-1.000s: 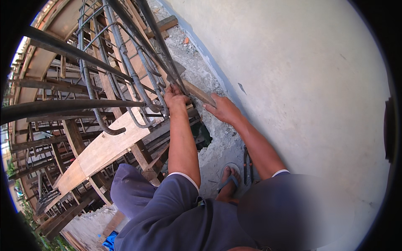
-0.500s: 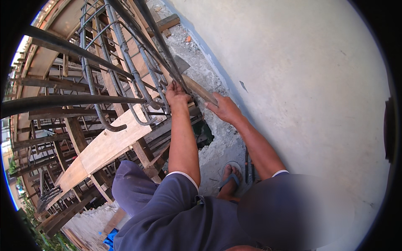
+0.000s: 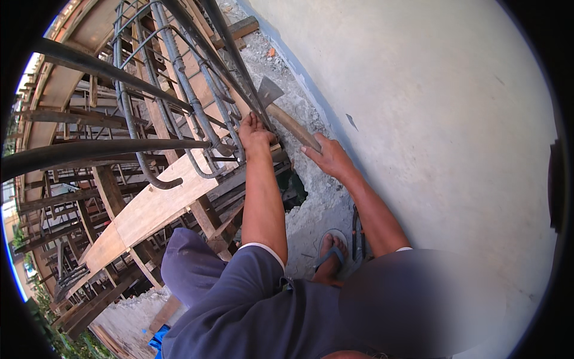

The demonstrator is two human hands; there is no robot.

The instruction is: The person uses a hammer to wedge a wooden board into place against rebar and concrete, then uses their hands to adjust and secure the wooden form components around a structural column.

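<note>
**Q:** What are your hands doing at this point?

**A:** I am closing my left hand [image 3: 256, 136] around a ribbed steel bar [image 3: 239, 72] of the rebar cage [image 3: 173, 90], fingers wrapped fully on it. I am gripping the wooden handle [image 3: 293, 127] of the hatchet [image 3: 272, 99] in my right hand [image 3: 329, 158], fingers curled shut near the handle's lower end.

**Q:** Where is the hatchet sitting?

**A:** Its grey metal head is lying just beside the bar I am holding, above the rubble strip [image 3: 299, 102] that is running along the concrete wall [image 3: 430, 119]. The handle is slanting down toward me.

**Q:** How do these items handle?

**A:** I am judging the hatchet head-heavy and rigid, so holding low on the handle gives swing while holding nearer the head gives control. The bare wood looks dry, not slippery. The bar looks stiff and heavy; its ribs are giving my palm purchase, though the edges may be abrasive.
</note>
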